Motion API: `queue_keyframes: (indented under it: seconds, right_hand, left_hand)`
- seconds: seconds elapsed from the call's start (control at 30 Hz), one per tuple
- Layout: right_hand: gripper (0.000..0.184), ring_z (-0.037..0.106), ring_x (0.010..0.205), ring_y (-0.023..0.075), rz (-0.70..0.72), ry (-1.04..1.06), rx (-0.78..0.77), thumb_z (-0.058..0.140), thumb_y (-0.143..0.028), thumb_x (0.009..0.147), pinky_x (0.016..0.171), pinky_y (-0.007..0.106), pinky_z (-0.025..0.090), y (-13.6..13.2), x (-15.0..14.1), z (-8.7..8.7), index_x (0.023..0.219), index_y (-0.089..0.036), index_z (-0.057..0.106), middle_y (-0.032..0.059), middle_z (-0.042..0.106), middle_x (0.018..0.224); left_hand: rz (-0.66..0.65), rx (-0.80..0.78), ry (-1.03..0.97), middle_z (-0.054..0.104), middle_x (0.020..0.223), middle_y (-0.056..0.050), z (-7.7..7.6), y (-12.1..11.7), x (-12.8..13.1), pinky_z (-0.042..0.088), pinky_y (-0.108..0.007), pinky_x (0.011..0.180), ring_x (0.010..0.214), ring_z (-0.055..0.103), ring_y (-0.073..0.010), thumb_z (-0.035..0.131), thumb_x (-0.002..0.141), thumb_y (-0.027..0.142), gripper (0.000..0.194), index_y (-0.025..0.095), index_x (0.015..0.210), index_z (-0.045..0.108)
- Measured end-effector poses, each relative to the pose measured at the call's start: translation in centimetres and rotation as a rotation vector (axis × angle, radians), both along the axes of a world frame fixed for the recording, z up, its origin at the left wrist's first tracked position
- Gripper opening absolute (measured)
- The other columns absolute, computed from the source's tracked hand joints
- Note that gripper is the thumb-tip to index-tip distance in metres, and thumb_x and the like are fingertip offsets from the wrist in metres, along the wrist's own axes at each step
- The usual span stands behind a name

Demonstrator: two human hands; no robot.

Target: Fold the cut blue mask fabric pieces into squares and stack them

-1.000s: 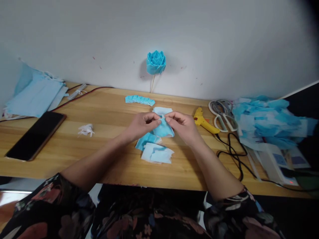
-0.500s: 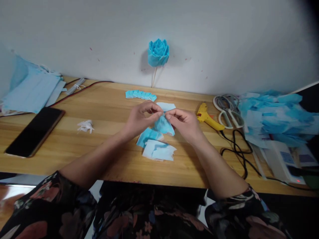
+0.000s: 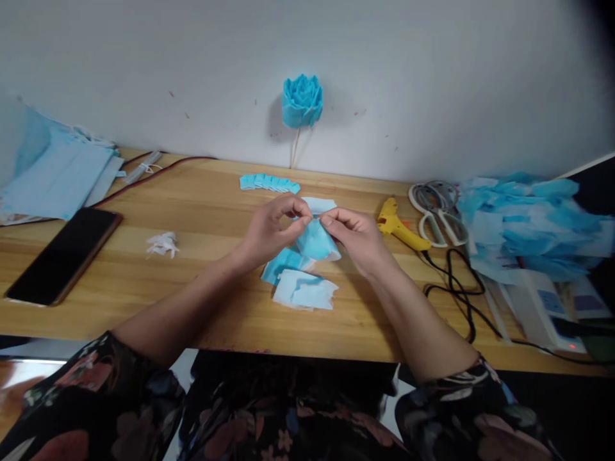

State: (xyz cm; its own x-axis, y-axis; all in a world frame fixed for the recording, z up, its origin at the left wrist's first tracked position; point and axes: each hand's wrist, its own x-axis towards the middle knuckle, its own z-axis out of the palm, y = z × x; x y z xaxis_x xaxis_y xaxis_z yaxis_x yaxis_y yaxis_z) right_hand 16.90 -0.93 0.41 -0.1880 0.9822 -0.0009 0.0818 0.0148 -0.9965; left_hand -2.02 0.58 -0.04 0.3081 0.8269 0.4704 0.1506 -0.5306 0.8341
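My left hand (image 3: 278,227) and my right hand (image 3: 353,234) pinch the top edge of a blue piece of mask fabric (image 3: 317,242) between thumbs and forefingers, with the cloth hanging below the fingertips. Under and in front of it lie another blue piece (image 3: 284,264) and a stack of pale, rough-edged pieces (image 3: 305,291). A white-blue piece (image 3: 319,205) lies just beyond my fingers. Farther back, a row of small folded blue petals (image 3: 269,184) rests on the table. A blue fabric rose (image 3: 302,101) on a thin stick leans against the wall.
On the right are a yellow glue gun (image 3: 401,227) with a black cord, white-handled scissors (image 3: 442,227), a heap of blue fabric scraps (image 3: 533,224) and a white box (image 3: 538,307). On the left lie a phone (image 3: 65,256), stacked face masks (image 3: 57,176) and a white scrap bundle (image 3: 163,244).
The blue fabric between my hands has spread out flatter and wider, where before it was more crumpled. Both hands stay in nearly the same place; the view shifts slightly.
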Motion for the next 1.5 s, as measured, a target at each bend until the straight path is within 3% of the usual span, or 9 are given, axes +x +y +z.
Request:
queue_keyframes:
  seconds: [0.37,0.77,0.93,1.07,1.23,1.33,1.43,1.5]
  right_hand:
    - [0.030,0.043,0.058,0.0104,-0.058,-0.090,0.102,0.070,-0.048,0.084,0.054,0.025,0.035,0.0,0.2,-0.6,0.074,-0.020,0.069,-0.0024,0.054,0.064]
    - [0.031,0.042,0.058,0.0091,-0.066,-0.029,0.082,0.071,-0.048,0.083,0.055,0.024,0.034,0.1,0.1,-0.8,0.074,-0.018,0.068,-0.0037,0.053,0.063]
    - [0.038,0.042,0.055,0.0088,-0.010,0.053,-0.042,0.077,-0.056,0.075,0.053,0.024,0.036,0.2,0.0,-0.4,0.075,-0.019,0.069,-0.0043,0.055,0.062]
    - [0.041,0.041,0.054,0.0082,0.007,0.086,-0.040,0.080,-0.058,0.073,0.053,0.023,0.036,0.2,-0.1,-0.2,0.075,-0.019,0.069,-0.0048,0.055,0.061]
    - [0.042,0.042,0.054,0.0085,-0.019,0.115,-0.005,0.080,-0.060,0.074,0.052,0.023,0.036,0.0,0.0,-0.2,0.077,-0.019,0.070,-0.0047,0.055,0.062]
    - [0.040,0.044,0.057,0.0086,-0.052,0.126,0.039,0.080,-0.058,0.076,0.054,0.023,0.037,0.2,0.1,-0.4,0.077,-0.020,0.071,-0.0041,0.057,0.065]
    - [0.037,0.045,0.058,0.0082,-0.095,0.141,0.057,0.080,-0.056,0.077,0.054,0.022,0.037,0.3,0.2,-0.5,0.076,-0.020,0.071,-0.0043,0.057,0.066]
    - [0.036,0.045,0.058,0.0082,-0.124,0.145,0.057,0.080,-0.055,0.077,0.054,0.022,0.037,0.4,0.2,-0.6,0.076,-0.020,0.071,-0.0044,0.057,0.066]
  left_hand:
    - [-0.025,0.048,0.039,0.069,0.090,-0.006,0.0,-0.1,0.0,0.048,-0.037,0.093,0.092,0.062,-0.0198,0.062,0.089,0.024,0.011,0.020,0.079,0.062]
    - [-0.047,0.147,0.015,0.069,0.090,-0.004,-0.6,0.3,-0.1,0.048,-0.034,0.090,0.091,0.063,-0.0171,0.064,0.089,0.020,0.007,0.019,0.081,0.064]
    - [0.005,-0.104,-0.093,0.066,0.083,-0.002,-0.6,0.2,-0.1,0.048,-0.030,0.081,0.084,0.061,-0.0152,0.066,0.087,0.025,0.011,0.018,0.078,0.064]
    - [-0.003,-0.334,-0.187,0.066,0.081,-0.001,-0.5,0.1,0.0,0.048,-0.026,0.071,0.077,0.059,-0.0130,0.070,0.084,0.030,0.014,0.017,0.083,0.066]
    - [-0.124,-0.516,-0.363,0.072,0.098,-0.004,-1.1,0.1,0.4,0.052,-0.029,0.081,0.091,0.065,-0.0162,0.070,0.086,0.033,0.029,0.021,0.111,0.067]
    - [-0.214,-0.664,-0.478,0.072,0.104,-0.007,-1.3,0.1,0.5,0.053,-0.032,0.083,0.096,0.067,-0.0190,0.063,0.091,0.044,0.037,0.021,0.120,0.064]
    - [-0.250,-0.693,-0.482,0.071,0.105,-0.007,-1.3,0.0,0.6,0.054,-0.033,0.083,0.094,0.068,-0.0193,0.067,0.089,0.049,0.046,0.022,0.125,0.060]
    - [-0.278,-0.687,-0.421,0.071,0.105,-0.006,-1.3,0.0,0.6,0.054,-0.032,0.082,0.092,0.069,-0.0186,0.079,0.080,0.041,0.057,0.023,0.129,0.056]
